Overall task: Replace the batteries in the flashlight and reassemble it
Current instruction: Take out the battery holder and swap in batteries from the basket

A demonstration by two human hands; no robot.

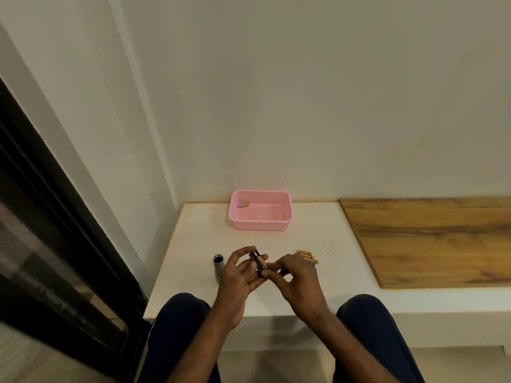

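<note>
My left hand (240,268) grips a black battery holder (256,260) above the white ledge. A copper-and-black battery (261,262) lies in the holder, and the thumb and forefinger of my right hand (293,275) pinch its near end. The silver flashlight body (218,266) stands on the ledge just left of my left hand, its dark open end facing up. Several copper-coloured batteries (307,255) lie in a row on the ledge behind my right hand. One more battery (243,205) rests inside the pink basket (287,217).
The white ledge (193,244) ends at a wall behind and a dark-framed glass door (55,244) on the left. A wooden board (428,239) covers the ledge to the right. My knees (182,313) sit under the front edge.
</note>
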